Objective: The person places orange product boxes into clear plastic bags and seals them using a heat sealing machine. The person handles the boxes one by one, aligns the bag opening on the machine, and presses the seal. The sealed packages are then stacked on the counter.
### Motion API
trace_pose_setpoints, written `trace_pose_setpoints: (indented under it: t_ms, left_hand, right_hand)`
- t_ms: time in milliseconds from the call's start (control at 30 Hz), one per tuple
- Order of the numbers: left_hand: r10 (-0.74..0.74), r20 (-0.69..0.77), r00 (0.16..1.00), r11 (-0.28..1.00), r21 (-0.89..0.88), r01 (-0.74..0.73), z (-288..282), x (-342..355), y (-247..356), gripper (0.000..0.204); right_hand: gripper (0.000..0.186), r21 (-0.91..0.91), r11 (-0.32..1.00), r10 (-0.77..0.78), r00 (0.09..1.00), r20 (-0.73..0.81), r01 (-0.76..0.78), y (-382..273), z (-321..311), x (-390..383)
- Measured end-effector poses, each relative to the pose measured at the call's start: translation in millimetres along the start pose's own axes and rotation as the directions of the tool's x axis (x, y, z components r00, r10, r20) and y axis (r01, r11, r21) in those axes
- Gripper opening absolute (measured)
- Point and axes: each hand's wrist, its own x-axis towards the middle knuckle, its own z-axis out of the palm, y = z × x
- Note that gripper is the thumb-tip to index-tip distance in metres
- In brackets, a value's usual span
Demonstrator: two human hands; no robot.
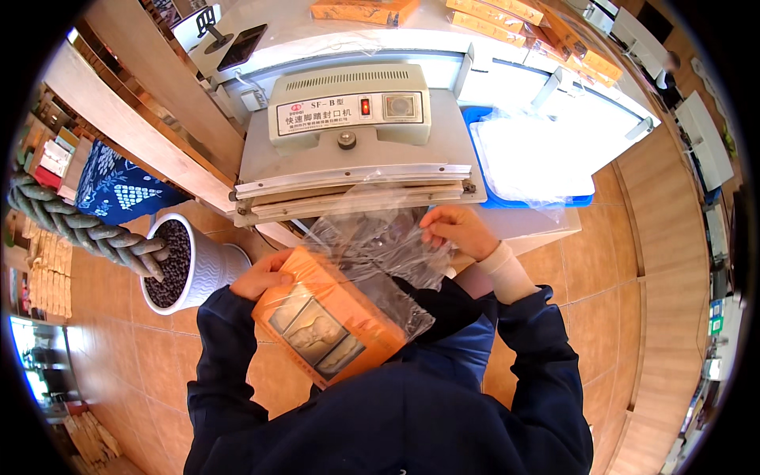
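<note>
My left hand (265, 277) grips the upper left edge of an orange box (360, 305), its thumb on the front. A picture or window panel shows pale shapes on that front. The box sits tilted inside a clear plastic bag (372, 245), whose loose, wrinkled end spreads beyond it. My right hand (463, 229) is closed, its fingertips pinching the right side of the bag's loose end. Just ahead stands a beige heat sealer (348, 107) with a lit red switch. The upper part of the bag reaches the front of its sealing jaws (285, 202).
A blue tray (495, 190) of clear plastic bags (530, 154) lies right of the sealer. More orange boxes (487, 24) rest on the white counter behind, with a phone (242, 47) at left. A white pot (206, 269) with a braided trunk (79, 226) stands left.
</note>
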Motion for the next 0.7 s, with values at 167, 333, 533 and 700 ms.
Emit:
trace_pose_setpoints:
  t_ms: [167, 333, 533, 700]
  left_hand:
    - [-0.042, -0.091, 0.995, 0.996, -0.087, 0.034, -21, -33, -25, 0.075]
    - [0.048, -0.16, 0.986, 0.983, -0.17, -0.075, -27, -50, -37, 0.067]
    - [0.083, -0.31, 0.947, 0.941, -0.289, -0.177, -12, -46, -40, 0.05]
    - [0.158, -0.351, 0.923, 0.917, -0.294, -0.269, 16, -31, -44, 0.049]
  right_hand:
    - [0.016, 0.072, 0.991, 0.095, 0.98, 0.174, -0.109, 16, 24, 25]
    - [0.021, 0.185, 0.977, 0.087, 0.989, 0.122, -0.108, 19, 41, 37]
    - [0.035, 0.066, 0.995, 0.092, 0.97, -0.226, -0.079, 32, 29, 10]
    - [0.039, 0.057, 0.991, 0.124, 0.988, -0.095, -0.119, 18, 43, -36]
